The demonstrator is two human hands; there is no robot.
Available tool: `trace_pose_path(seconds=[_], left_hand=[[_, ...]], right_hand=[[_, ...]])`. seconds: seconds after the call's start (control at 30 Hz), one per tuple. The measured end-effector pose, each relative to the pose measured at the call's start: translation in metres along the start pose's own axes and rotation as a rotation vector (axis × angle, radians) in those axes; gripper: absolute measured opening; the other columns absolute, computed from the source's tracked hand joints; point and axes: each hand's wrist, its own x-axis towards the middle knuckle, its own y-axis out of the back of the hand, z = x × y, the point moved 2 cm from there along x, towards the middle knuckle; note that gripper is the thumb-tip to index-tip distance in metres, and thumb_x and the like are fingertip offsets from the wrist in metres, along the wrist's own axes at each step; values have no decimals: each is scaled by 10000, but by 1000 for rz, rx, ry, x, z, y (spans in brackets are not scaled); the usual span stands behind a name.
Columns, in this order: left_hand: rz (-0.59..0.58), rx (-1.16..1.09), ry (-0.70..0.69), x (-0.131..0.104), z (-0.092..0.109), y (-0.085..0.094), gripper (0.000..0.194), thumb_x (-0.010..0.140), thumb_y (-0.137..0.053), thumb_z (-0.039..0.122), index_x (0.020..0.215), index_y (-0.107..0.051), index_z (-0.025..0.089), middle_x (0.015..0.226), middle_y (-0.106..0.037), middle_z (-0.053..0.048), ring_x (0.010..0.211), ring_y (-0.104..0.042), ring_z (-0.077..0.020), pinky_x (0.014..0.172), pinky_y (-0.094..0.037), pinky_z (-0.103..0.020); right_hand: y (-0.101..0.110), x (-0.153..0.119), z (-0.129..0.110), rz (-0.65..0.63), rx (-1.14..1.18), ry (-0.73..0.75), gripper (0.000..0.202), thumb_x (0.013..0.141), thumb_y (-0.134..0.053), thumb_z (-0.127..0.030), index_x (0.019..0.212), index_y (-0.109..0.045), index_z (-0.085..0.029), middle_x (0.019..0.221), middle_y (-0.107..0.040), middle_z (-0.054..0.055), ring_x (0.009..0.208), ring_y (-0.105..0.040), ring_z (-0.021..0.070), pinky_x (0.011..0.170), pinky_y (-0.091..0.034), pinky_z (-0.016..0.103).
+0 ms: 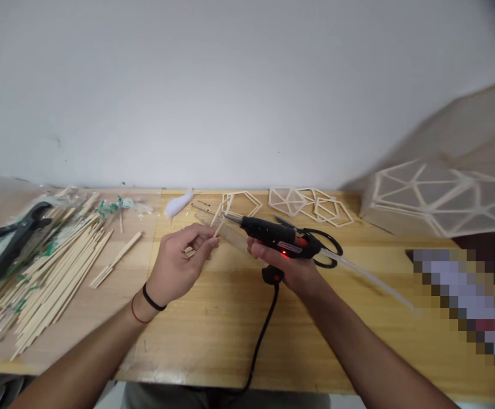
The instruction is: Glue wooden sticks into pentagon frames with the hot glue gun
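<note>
My left hand [185, 255] pinches a short wooden stick [219, 228] between thumb and fingertips. More short stick ends [190, 251] show within its curled fingers. My right hand [287, 266] is wrapped round a black glue gun [281, 237] with a lit red light. The metal nozzle points left, close to the stick's upper end; whether they touch is unclear. A long clear glue stick [370, 276] extends from the gun's rear. Under and between my hands lies a transparent ruler [238, 237]. Just behind is a wooden polygon frame [251, 199].
Many wooden sticks [66, 272], plastic wrappers and black pliers [17, 250] cover the left side. Scissors [336, 244] lie behind the gun. More polygon frames [332, 210] stand near the wall. A large covered stick structure [426, 196] is at right. The gun's cord [262, 341] crosses the front edge.
</note>
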Motion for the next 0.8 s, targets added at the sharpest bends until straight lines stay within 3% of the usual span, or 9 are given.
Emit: trace_pose_path(seconds=[0.3, 0.8], left_hand=[[7, 14, 1, 0, 0, 0, 76, 964, -719, 215, 925, -767, 170, 732, -751, -6, 593, -649, -99, 586, -527, -214], [18, 15, 6, -1, -4, -1, 93, 964, -730, 238, 946, -789, 168, 703, -742, -13, 523, -644, -102, 518, -507, -217]], right_hand=[[0, -3, 0, -70, -7, -10, 283, 796, -893, -483, 829, -802, -217, 801, -746, 42, 751, -678, 217, 717, -560, 356], [-1, -3, -4, -47, -14, 18, 248, 821, -876, -455, 762, -778, -236, 747, -703, 39, 704, -636, 228, 680, -537, 385]])
